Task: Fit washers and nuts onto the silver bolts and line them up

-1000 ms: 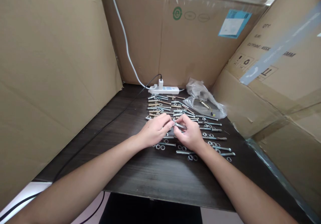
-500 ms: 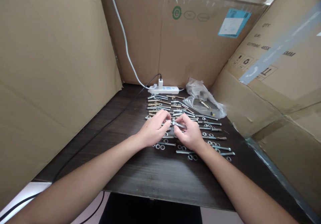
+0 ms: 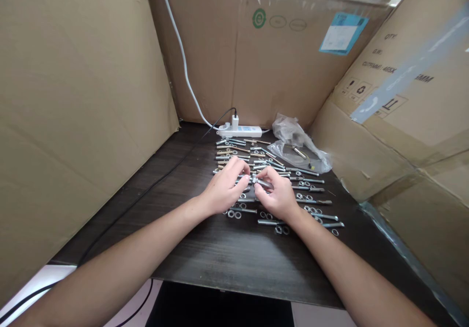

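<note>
A silvery expansion bolt [image 3: 264,184] with a nut [image 3: 254,180] near its left end is held between my two hands, above rows of metal hardware. My right hand [image 3: 276,195] is closed on the bolt's shank, thumb below and fingers above. My left hand [image 3: 229,185] has its thumb and fingers pinched at the threaded end beside the nut; the fingers partly hide that end. Under and around both hands lie several more bolts [image 3: 269,222], some silvery and some brassy. Loose washers [image 3: 238,215] and nuts [image 3: 278,229] lie among them.
The dark wooden table [image 3: 183,249] is walled by cardboard on the left, back and right. A white power strip [image 3: 242,131] with a plug stands at the back. A black cable [image 3: 157,183] crosses the left side. A clear plastic bag [image 3: 293,143] lies back right.
The view has shifted very slightly. Both hands stay around the same bolt, with only a small movement of the left fingers.
</note>
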`<state>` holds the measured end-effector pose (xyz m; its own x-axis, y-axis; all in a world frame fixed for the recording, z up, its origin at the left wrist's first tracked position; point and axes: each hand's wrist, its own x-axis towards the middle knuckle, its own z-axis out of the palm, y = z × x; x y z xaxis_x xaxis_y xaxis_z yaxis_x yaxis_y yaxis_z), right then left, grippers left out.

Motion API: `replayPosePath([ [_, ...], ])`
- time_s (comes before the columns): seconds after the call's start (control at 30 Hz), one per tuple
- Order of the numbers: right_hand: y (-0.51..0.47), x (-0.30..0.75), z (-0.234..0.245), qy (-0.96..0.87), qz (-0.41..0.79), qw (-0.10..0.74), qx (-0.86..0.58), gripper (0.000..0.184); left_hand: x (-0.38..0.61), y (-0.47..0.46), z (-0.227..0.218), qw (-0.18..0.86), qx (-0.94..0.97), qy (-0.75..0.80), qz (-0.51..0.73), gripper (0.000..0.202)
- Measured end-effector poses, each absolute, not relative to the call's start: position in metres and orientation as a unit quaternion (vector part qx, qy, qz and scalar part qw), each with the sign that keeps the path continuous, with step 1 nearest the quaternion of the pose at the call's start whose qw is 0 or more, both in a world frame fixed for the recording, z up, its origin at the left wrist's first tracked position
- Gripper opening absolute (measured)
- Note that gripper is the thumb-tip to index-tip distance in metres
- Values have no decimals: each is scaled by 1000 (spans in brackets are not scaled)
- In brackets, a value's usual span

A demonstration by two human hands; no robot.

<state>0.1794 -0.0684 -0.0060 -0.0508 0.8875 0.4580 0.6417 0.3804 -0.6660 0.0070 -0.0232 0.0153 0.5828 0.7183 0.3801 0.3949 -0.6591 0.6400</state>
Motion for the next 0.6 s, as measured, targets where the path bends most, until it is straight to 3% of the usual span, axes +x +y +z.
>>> replayPosePath([
  [0.13, -69, 179, -6, -718, 134, 428, -533, 9, 9, -22, 13, 259, 873, 309, 276, 30],
  [0.37, -70, 177, -5, -731, 130, 405, -534, 8, 9, -25, 12, 264, 866, 300, 302, 12],
  [0.6, -69, 180, -5, -709, 157, 434, -533, 10, 8, -22, 12, 276, 871, 297, 276, 22],
])
